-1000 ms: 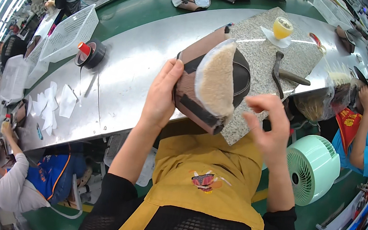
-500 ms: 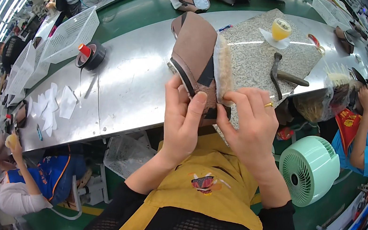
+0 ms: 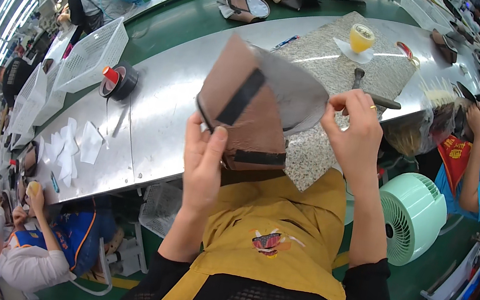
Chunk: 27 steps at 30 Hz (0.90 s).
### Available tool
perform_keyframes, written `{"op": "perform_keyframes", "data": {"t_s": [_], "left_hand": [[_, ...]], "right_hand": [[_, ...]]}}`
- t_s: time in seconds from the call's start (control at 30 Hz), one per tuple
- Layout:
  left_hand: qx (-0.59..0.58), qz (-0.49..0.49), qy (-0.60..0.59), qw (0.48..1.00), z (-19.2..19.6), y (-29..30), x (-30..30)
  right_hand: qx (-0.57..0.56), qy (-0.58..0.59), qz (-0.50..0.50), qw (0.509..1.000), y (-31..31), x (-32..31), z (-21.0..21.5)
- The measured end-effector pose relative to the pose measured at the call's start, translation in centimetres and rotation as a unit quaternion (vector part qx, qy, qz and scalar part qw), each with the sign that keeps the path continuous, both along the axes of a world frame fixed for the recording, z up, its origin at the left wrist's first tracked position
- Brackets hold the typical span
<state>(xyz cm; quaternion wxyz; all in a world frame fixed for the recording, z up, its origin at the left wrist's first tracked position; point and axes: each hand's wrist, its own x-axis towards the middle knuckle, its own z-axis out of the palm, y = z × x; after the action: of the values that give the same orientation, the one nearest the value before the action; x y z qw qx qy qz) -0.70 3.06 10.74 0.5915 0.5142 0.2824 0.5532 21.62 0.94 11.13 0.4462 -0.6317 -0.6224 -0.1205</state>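
Observation:
Over the near edge of the metal bench, both my hands hold up a brown boot upper (image 3: 249,129) with black strips across it. My left hand (image 3: 203,163) is closed on its lower left edge, thumb in front. A smooth grey lining piece (image 3: 298,93) fans out from the right side of the upper. At its right edge, my right hand (image 3: 354,130) pinches the lining between thumb and fingers. Just beyond that hand lies a hammer (image 3: 387,102), its head partly hidden, on a speckled stone slab (image 3: 309,154).
A yellow pot (image 3: 361,39) stands on white paper on the slab. Leftward on the bench are a black tape roll (image 3: 121,84) and white paper pieces (image 3: 65,149). A green fan (image 3: 409,219) stands to the right. Co-workers sit at either side.
The upper has turned and opened out, so its grey side shows instead of the fleece. My right hand has moved right and up with the lining's edge; my left has shifted left.

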Motion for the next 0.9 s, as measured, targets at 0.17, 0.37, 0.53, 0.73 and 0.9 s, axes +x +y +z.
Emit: {"op": "perform_keyframes", "data": {"t_s": [0.17,0.37,0.53,0.73,0.9], "left_hand": [[-0.063,-0.090,-0.123,0.986,0.4,1.2,-3.2],[-0.084,-0.218,-0.289,0.928,-1.4,2.9,-3.9],[-0.223,-0.196,-0.314,0.902,-3.4,3.4,-3.5],[-0.231,-0.196,-0.315,0.900,-4.3,3.8,-3.3],[-0.237,-0.200,-0.331,0.891,-3.9,3.8,-3.0]], "right_hand": [[-0.062,0.067,-0.043,0.995,0.9,2.5,-1.5],[-0.174,0.209,-0.041,0.961,1.2,6.4,-5.5],[-0.206,0.220,-0.027,0.953,-0.3,6.5,-5.1],[-0.130,0.127,0.225,0.957,-3.5,1.0,0.3],[-0.256,0.093,0.285,0.919,-3.1,-1.5,-1.5]]}}
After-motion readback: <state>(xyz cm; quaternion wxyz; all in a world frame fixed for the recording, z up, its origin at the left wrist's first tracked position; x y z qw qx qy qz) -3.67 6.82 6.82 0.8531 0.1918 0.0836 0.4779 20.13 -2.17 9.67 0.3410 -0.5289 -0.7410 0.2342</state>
